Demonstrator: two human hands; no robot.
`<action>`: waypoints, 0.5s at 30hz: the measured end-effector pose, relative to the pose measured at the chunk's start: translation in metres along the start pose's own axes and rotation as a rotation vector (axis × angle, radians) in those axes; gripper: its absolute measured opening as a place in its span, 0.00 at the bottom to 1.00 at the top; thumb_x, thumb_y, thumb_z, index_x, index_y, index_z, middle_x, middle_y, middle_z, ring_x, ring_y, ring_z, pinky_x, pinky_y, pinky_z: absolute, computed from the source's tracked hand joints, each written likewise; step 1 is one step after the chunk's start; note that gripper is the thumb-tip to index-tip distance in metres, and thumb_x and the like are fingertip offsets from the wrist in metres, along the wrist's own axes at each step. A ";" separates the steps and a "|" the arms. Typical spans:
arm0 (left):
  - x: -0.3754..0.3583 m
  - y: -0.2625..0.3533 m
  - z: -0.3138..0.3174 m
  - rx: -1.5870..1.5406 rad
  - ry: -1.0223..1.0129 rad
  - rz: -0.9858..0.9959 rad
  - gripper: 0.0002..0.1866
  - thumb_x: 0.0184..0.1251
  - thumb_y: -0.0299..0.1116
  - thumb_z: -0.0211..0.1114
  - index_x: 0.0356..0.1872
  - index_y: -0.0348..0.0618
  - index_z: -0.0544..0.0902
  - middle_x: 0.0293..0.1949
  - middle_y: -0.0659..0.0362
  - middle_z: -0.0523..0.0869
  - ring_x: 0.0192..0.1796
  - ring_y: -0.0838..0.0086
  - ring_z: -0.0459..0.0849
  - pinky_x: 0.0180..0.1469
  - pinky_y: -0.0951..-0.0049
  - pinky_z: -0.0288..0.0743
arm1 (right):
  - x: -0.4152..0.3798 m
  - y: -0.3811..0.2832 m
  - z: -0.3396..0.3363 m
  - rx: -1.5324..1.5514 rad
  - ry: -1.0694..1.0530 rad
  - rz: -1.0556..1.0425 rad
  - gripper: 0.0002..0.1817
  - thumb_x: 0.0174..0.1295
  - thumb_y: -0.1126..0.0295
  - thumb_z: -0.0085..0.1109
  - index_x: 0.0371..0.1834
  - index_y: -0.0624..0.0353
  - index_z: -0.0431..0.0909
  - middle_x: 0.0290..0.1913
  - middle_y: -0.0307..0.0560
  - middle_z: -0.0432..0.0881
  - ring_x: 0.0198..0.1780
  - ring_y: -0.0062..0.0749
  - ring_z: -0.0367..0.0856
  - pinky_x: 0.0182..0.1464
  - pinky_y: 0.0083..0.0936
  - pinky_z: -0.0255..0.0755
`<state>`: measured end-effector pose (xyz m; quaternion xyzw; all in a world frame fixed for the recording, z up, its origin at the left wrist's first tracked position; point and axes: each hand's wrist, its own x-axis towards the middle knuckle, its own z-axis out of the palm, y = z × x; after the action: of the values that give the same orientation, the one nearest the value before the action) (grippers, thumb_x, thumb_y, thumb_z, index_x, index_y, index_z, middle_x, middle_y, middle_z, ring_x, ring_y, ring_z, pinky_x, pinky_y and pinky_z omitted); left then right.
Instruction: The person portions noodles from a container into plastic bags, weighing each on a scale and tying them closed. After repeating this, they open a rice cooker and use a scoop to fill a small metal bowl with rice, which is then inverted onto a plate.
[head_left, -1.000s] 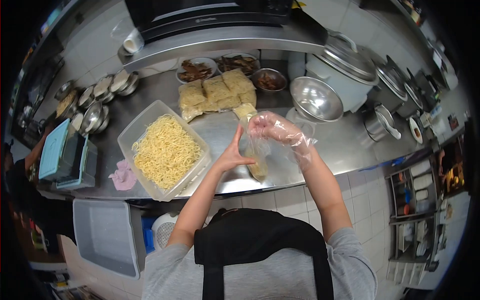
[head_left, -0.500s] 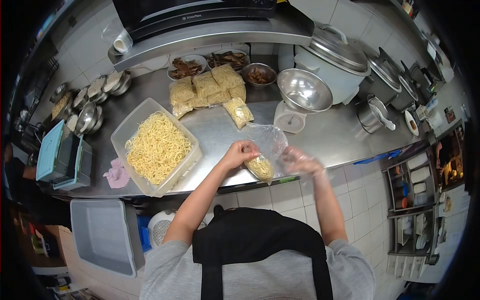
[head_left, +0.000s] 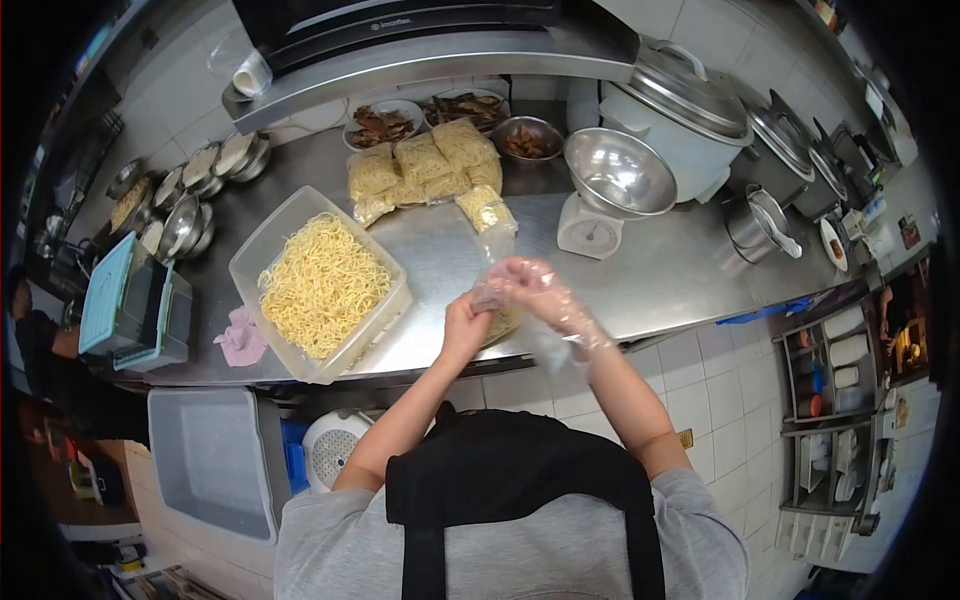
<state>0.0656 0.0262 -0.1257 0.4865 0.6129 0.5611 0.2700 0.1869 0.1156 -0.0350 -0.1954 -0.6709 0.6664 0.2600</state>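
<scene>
My left hand [head_left: 466, 325] and my right hand [head_left: 537, 287], the right one in a thin plastic glove, meet over the steel counter's [head_left: 660, 275] front edge. Both grip the top of a clear plastic bag of noodles [head_left: 500, 322]; the bag's lower part with yellow noodles shows between the hands. A clear plastic tub of loose yellow noodles [head_left: 322, 283] stands just left of my left hand. Several filled noodle bags [head_left: 425, 172] lie at the back, one more bag [head_left: 486, 209] a little nearer.
A kitchen scale with a steel bowl [head_left: 612, 185] stands right of the bags. Behind are plates of brown food [head_left: 380, 127], a rice cooker [head_left: 683, 115], pots [head_left: 760, 225]. Small steel bowls [head_left: 190, 195] and a teal box [head_left: 128, 305] sit left; pink cloth [head_left: 241, 340]; grey bin [head_left: 210, 460] below.
My right hand came back from the counter's edge to the bag's top, joining my left hand. The bag now hangs bunched between both hands instead of lying spread open.
</scene>
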 end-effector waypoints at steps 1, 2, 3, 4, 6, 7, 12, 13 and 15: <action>0.004 -0.018 -0.008 -0.131 -0.011 -0.116 0.17 0.59 0.32 0.63 0.48 0.36 0.78 0.39 0.58 0.84 0.41 0.77 0.80 0.45 0.77 0.73 | 0.000 -0.013 -0.009 0.064 0.022 0.048 0.10 0.57 0.70 0.60 0.37 0.61 0.71 0.33 0.40 0.77 0.34 0.23 0.75 0.40 0.19 0.73; 0.008 -0.012 -0.016 -0.265 -0.021 -0.231 0.12 0.62 0.29 0.59 0.44 0.34 0.79 0.38 0.57 0.84 0.40 0.77 0.81 0.43 0.77 0.74 | 0.000 -0.019 -0.020 0.126 0.043 0.098 0.13 0.56 0.69 0.62 0.40 0.62 0.71 0.38 0.43 0.78 0.39 0.26 0.76 0.44 0.19 0.72; 0.007 -0.005 -0.021 -0.342 -0.026 -0.227 0.12 0.67 0.26 0.52 0.47 0.36 0.79 0.40 0.59 0.84 0.40 0.81 0.79 0.42 0.80 0.73 | 0.001 -0.006 -0.035 0.125 0.029 0.098 0.13 0.56 0.69 0.62 0.40 0.62 0.71 0.38 0.43 0.78 0.39 0.26 0.76 0.44 0.19 0.72; 0.007 -0.003 -0.025 -0.343 -0.012 -0.229 0.12 0.67 0.26 0.52 0.47 0.36 0.79 0.40 0.59 0.84 0.40 0.81 0.79 0.42 0.80 0.73 | 0.002 0.021 -0.053 -0.009 0.056 0.032 0.18 0.54 0.68 0.64 0.44 0.62 0.70 0.44 0.46 0.76 0.48 0.29 0.73 0.48 0.21 0.71; 0.009 -0.002 -0.030 -0.413 -0.072 -0.279 0.16 0.69 0.36 0.53 0.50 0.38 0.78 0.41 0.61 0.83 0.41 0.82 0.77 0.45 0.81 0.70 | 0.008 0.046 -0.061 -0.148 0.080 -0.038 0.22 0.52 0.66 0.65 0.47 0.63 0.70 0.50 0.49 0.74 0.56 0.32 0.71 0.51 0.23 0.69; 0.010 -0.002 -0.031 -0.413 -0.072 -0.278 0.16 0.69 0.36 0.53 0.50 0.38 0.78 0.41 0.61 0.83 0.41 0.82 0.77 0.45 0.81 0.70 | 0.008 0.052 -0.056 -0.172 -0.018 0.069 0.24 0.51 0.64 0.66 0.49 0.62 0.69 0.57 0.51 0.68 0.60 0.31 0.65 0.56 0.25 0.64; 0.013 -0.004 -0.031 -0.491 -0.069 -0.259 0.16 0.67 0.38 0.57 0.48 0.38 0.80 0.41 0.60 0.83 0.42 0.80 0.77 0.46 0.79 0.70 | 0.040 0.075 -0.026 -0.061 -0.155 0.189 0.13 0.51 0.69 0.65 0.33 0.65 0.75 0.36 0.44 0.77 0.38 0.22 0.72 0.44 0.21 0.69; 0.013 -0.006 -0.033 -0.488 -0.066 -0.257 0.16 0.67 0.38 0.57 0.48 0.38 0.80 0.41 0.60 0.83 0.42 0.80 0.77 0.46 0.79 0.70 | 0.041 0.072 -0.026 -0.060 -0.158 0.185 0.13 0.51 0.69 0.65 0.33 0.65 0.75 0.36 0.44 0.77 0.38 0.22 0.72 0.44 0.21 0.69; 0.007 -0.012 -0.036 0.088 0.103 -0.024 0.16 0.62 0.39 0.62 0.45 0.38 0.81 0.36 0.60 0.84 0.38 0.79 0.78 0.43 0.78 0.71 | 0.039 0.067 -0.026 -0.368 -0.042 0.126 0.08 0.52 0.71 0.63 0.27 0.65 0.76 0.29 0.39 0.77 0.32 0.20 0.73 0.39 0.22 0.69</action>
<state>0.0281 0.0188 -0.1277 0.4608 0.6557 0.5548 0.2232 0.1663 0.1626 -0.0991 -0.2673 -0.7731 0.5514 0.1635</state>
